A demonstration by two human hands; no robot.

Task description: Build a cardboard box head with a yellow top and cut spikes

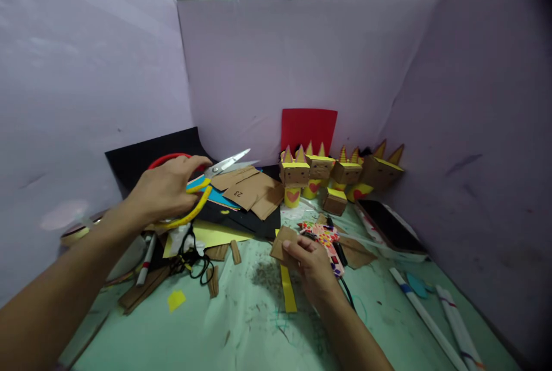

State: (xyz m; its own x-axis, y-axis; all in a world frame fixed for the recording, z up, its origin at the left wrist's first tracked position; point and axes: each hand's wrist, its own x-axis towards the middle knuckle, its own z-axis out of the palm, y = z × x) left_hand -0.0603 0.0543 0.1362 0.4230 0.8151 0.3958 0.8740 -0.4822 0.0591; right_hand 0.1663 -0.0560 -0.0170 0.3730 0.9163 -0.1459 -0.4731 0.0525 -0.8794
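My left hand (172, 184) is closed on a pair of scissors (228, 163), the blades apart and pointing right, with a yellow handle showing below the fingers. A red curved edge shows above that hand; I cannot tell if it belongs to the scissors. Between thumb and fingers, my right hand (310, 262) pinches a small cardboard piece (282, 243). Beneath it, a yellow paper strip (288, 293) lies on the table. Just right of this hand is a floral-patterned tool (323, 238) with a black cord, partly hidden. Brown cardboard sheets (248, 190) lie beyond the scissors.
Several cardboard box-head figures (295, 175) with pointed horns stand at the back, before a red sheet (308, 129). A phone-like black device (390, 224) lies right. White rolled sticks (426, 316) are at front right, tangled black cord (192, 259) at left. Lilac walls (302, 60) enclose three sides.
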